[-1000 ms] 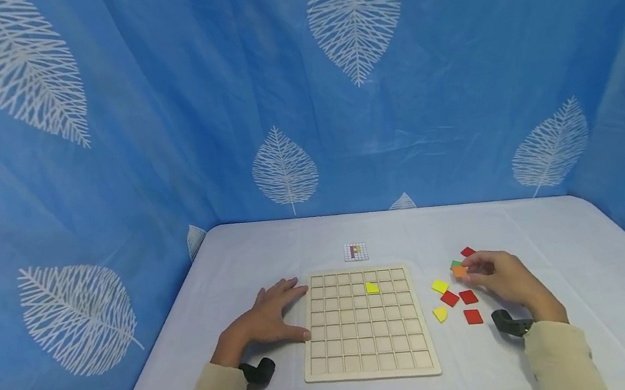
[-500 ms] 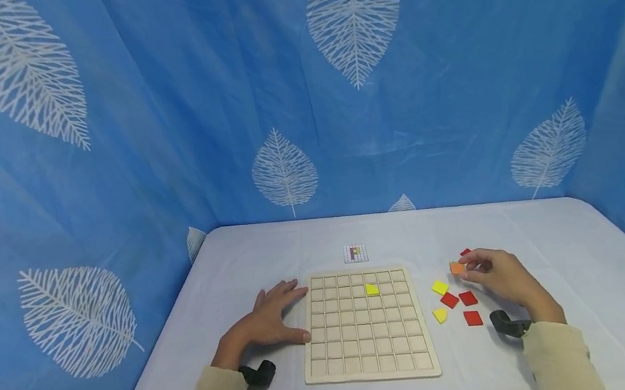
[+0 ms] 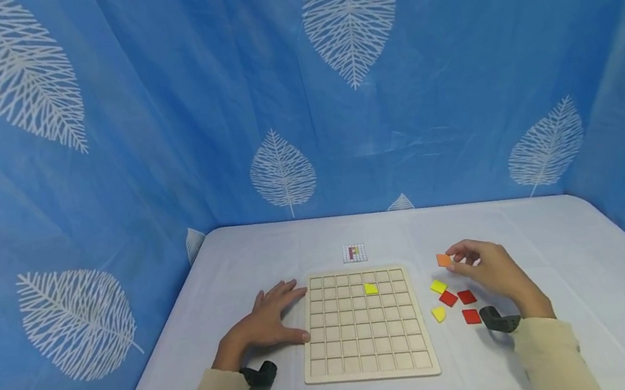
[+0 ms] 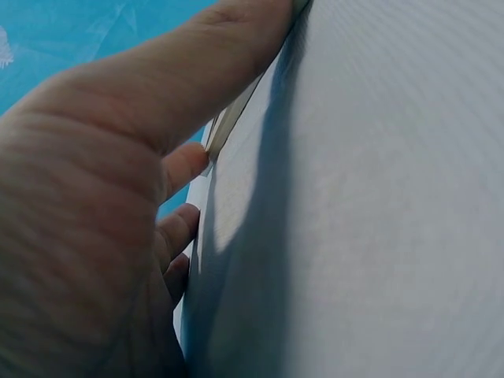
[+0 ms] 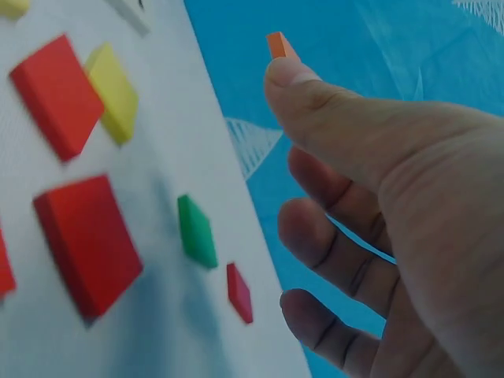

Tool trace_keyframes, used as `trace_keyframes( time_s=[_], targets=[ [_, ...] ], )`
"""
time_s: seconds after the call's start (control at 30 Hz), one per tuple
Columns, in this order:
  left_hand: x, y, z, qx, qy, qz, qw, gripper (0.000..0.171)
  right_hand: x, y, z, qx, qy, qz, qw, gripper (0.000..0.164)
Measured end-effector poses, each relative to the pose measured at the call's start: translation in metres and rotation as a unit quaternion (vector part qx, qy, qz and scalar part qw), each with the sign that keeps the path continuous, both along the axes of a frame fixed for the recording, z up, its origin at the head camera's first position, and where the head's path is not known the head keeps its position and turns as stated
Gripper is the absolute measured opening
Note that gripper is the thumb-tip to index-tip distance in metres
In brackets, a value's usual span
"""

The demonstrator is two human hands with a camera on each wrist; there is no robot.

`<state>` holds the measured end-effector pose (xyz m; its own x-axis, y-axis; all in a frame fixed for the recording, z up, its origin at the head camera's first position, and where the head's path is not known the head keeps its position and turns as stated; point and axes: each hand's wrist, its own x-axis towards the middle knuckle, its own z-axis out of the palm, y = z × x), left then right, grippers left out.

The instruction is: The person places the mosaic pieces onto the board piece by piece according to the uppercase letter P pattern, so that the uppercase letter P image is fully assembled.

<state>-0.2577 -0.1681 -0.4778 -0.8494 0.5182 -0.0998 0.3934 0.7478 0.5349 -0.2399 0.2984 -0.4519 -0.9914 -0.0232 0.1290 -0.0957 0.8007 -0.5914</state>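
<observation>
Pinches orange tile in right hand, aloft at two o'clock of wooden grid board. Rests left hand, fingers spread, against board edge between nine and ten o'clock. Includes single yellow tile in a cell toward one; printed card beyond, at twelve; loose yellow pieces and red tiles around three; green tile near right hand.

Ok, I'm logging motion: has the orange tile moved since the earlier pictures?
Yes: the orange tile has shifted left, nearer the wooden board, in the head view.
</observation>
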Motion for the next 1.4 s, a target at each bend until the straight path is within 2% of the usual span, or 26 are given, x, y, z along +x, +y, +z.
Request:
trace_keyframes(
  time_s=[0.23, 0.43, 0.83, 1.03, 1.4],
  targets=[
    [-0.001, -0.001, -0.001, -0.004, 0.003, -0.001, 1.0000, 0.098, 0.000, -0.012, 0.010, -0.006, 0.035, 0.022, 0.999, 0.034],
    [-0.001, -0.002, -0.002, -0.007, 0.004, -0.005, 1.0000, 0.097, 0.000, -0.022, 0.014, -0.013, 0.046, 0.038, 0.998, 0.033],
    [-0.001, 0.000, -0.003, 0.000, -0.006, 0.013, 0.9999, 0.099, -0.005, -0.049, 0.018, -0.048, 0.080, 0.061, 0.994, 0.030],
    [-0.001, 0.000, -0.004, 0.008, -0.006, 0.018, 0.9998, 0.099, -0.013, -0.067, 0.018, -0.063, 0.086, 0.072, 0.992, 0.027],
    [0.002, 0.002, -0.002, 0.014, -0.004, 0.014, 0.9998, 0.099, -0.016, -0.097, 0.011, -0.091, 0.076, 0.095, 0.988, 0.026]
  ],
)
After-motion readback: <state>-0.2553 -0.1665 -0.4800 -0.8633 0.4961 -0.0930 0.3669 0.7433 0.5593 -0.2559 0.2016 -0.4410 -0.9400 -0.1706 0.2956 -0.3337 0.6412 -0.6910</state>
